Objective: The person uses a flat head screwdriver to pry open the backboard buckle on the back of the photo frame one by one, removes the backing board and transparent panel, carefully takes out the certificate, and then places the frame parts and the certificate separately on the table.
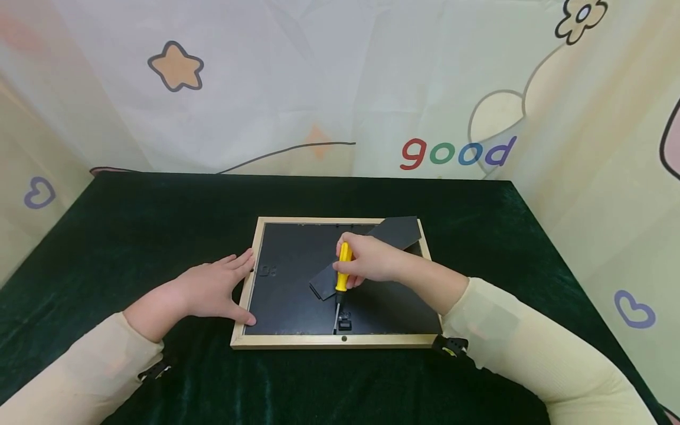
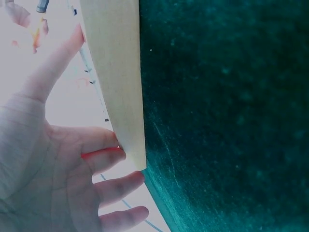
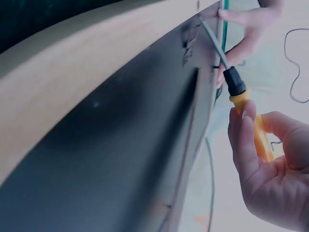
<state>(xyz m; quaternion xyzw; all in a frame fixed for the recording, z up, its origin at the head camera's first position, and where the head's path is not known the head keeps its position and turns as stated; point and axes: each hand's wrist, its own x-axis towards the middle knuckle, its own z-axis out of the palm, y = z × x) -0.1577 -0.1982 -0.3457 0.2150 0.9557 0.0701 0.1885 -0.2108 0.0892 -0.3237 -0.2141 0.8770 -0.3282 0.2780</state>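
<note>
A picture frame (image 1: 287, 341) with a pale wooden rim lies back side up, its black backing board (image 1: 294, 254) showing. My right hand (image 1: 372, 258) grips the yellow handle of a screwdriver (image 1: 342, 274), which points down. In the head view the screwdriver's tip is right at the inside of the near rim, left of a small black hanger (image 1: 345, 324). A folded black stand leg (image 1: 398, 231) slants across the board, partly behind my right hand. My left hand (image 1: 218, 286) rests on the left rim, thumb and fingers spread and fairly straight.
A dark green velvet cloth (image 1: 159, 218) covers the table under the frame. Behind it hangs a pale printed curtain (image 1: 276, 88). Small metal tabs (image 2: 107, 120) line the rim's inner edge in the left wrist view. Black straps (image 1: 451, 346) sit at both wrists.
</note>
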